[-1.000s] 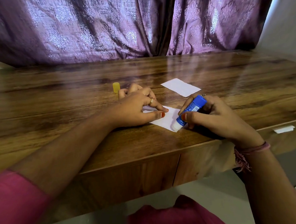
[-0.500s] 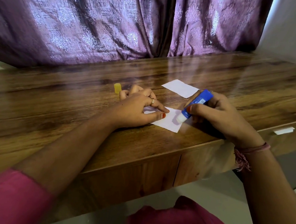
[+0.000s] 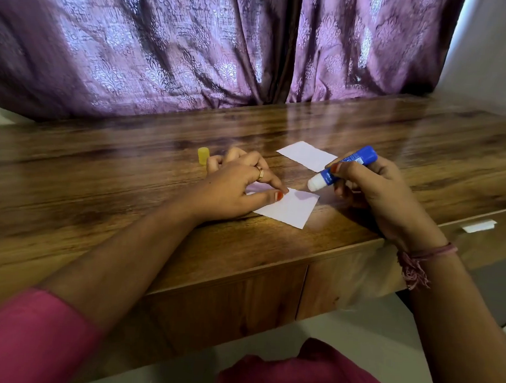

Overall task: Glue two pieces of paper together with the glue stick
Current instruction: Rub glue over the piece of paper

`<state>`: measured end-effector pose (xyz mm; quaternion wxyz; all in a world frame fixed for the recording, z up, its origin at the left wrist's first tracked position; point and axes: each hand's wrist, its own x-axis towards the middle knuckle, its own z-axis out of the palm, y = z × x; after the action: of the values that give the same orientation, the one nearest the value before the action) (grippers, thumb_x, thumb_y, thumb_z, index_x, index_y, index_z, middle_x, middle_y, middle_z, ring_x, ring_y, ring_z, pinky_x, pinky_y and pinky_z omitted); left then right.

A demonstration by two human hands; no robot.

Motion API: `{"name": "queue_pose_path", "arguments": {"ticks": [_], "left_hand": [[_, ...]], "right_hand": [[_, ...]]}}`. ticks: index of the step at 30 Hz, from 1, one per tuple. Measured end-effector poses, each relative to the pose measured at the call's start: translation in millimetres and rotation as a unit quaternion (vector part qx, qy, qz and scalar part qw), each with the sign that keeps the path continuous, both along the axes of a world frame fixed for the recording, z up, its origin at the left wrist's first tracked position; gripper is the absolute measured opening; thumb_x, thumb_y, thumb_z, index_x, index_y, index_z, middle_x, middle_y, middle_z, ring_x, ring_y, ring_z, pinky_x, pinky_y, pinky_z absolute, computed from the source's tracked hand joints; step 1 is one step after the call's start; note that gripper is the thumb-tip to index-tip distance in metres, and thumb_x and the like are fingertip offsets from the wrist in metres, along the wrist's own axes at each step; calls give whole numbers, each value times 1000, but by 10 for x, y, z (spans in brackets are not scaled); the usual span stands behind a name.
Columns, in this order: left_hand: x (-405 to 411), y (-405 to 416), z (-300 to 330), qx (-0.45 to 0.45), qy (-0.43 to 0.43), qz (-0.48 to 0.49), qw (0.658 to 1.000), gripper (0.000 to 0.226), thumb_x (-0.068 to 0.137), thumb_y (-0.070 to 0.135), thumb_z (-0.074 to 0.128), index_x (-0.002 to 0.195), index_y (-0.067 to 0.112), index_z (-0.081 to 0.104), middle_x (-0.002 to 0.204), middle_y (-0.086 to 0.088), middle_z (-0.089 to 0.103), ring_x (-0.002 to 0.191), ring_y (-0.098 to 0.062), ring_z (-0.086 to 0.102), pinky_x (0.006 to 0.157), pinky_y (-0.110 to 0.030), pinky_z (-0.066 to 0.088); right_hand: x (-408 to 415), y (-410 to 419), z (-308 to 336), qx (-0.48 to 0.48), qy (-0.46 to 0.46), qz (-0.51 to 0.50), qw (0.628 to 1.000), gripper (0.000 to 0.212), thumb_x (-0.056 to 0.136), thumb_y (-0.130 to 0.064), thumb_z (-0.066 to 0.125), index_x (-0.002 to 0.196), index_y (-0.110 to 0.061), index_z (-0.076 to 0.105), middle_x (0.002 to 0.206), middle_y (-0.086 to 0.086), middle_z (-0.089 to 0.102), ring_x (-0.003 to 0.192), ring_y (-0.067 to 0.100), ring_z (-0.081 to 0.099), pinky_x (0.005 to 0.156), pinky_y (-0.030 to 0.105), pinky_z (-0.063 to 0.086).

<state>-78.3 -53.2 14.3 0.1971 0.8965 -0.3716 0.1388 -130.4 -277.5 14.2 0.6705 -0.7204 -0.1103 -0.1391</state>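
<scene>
Two white paper pieces lie on the wooden bench [image 3: 126,201]. Near paper [image 3: 289,208]: flat, close to the front edge, its left part hidden under the left hand [image 3: 234,187]; how far it runs beneath the palm cannot be told. Far paper [image 3: 307,156]: flat, further back and to the right, apart from the near one, its right corner cut off behind the glue stick and thumb.

Left hand: palm down, thumb and forefinger tips pressed together on the near paper, pinning it; remaining fingers [image 3: 233,157] curled behind, blurred. Ring on one finger.

Right hand [image 3: 373,195]: fingers wrapped around the glue stick [image 3: 343,168], thumb on top of the blue barrel. Stick tilted, white tip down-left, held above the bench just beyond the near paper's far right corner; whether the tip touches anything is not clear. Label print too small to read. Thread band on the wrist.

Yellow cap [image 3: 203,156]: standing on the bench just beside the left hand's curled fingers, lower part partly hidden.

Purple curtain [image 3: 165,52]: hangs behind the bench, cut off by the top of the frame. Drawer fronts below the bench edge, one pale handle [image 3: 479,226] at right. Pink sleeve at lower left, cropped.
</scene>
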Motion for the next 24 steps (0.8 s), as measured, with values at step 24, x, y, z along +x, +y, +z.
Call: {"name": "queue_pose_path", "arguments": {"ticks": [24], "left_hand": [[363, 507, 111, -421, -21, 202, 884, 6, 84, 30, 60, 78, 28, 60, 76, 1, 60, 68, -12, 54, 72, -43, 50]], "right_hand": [[253, 42, 217, 27, 77, 82, 993, 28, 68, 1, 74, 90, -11, 60, 88, 15, 71, 76, 19, 61, 70, 27, 47]]}}
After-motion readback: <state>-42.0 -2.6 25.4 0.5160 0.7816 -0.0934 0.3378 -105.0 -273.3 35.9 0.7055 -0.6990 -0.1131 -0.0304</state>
